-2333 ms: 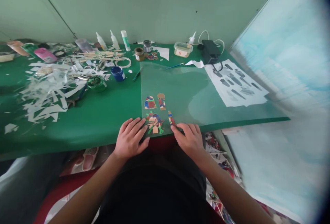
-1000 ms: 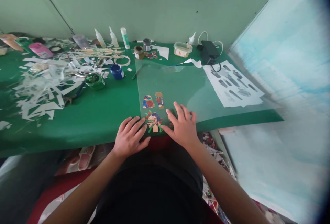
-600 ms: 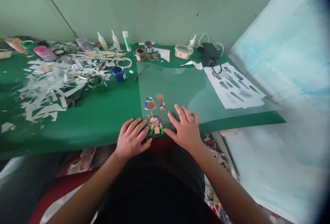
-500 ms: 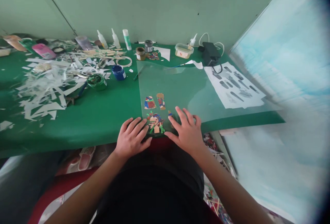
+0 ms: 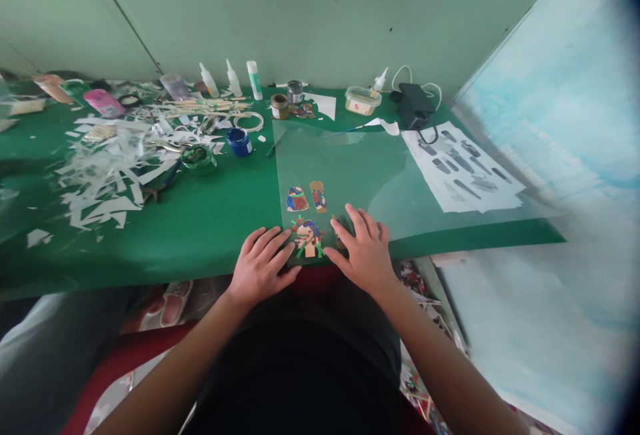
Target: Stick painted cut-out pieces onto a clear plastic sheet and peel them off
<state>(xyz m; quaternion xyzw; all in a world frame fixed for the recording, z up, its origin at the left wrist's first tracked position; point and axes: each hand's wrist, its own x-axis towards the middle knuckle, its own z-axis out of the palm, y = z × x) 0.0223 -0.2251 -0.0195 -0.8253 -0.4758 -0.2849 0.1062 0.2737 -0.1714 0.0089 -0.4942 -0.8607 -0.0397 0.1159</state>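
My left hand [image 5: 263, 263] lies palm down at the table's front edge, fingers spread and holding nothing. Just right of its fingertips is a colourful paper cutout [image 5: 309, 237] with green, blue and tan pieces. My right hand [image 5: 364, 248] rests flat on the other side of that cutout, its fingers apart. Under its index finger and thumb a small dark-patterned cutout [image 5: 340, 241] shows in part; the rest is covered. Farther up lie a rounded blue-and-red cutout [image 5: 297, 199] and a narrow cutout with a brown top [image 5: 319, 197], both on a clear plastic sheet [image 5: 360, 168].
White paper scraps [image 5: 107, 168] heap at the left, beside a green paint jar [image 5: 199, 158] and a blue paint jar [image 5: 239, 142]. Glue bottles [image 5: 233, 79], a glue stick [image 5: 255, 80] and a plastic tub [image 5: 362, 101] line the wall. Printed sheets [image 5: 463, 165] lie right, near a black device [image 5: 414, 105].
The whole view has shifted slightly, so the table things sit a little farther right. My right hand covers more of the small cutout beneath it; my left hand stays by the middle cutout.
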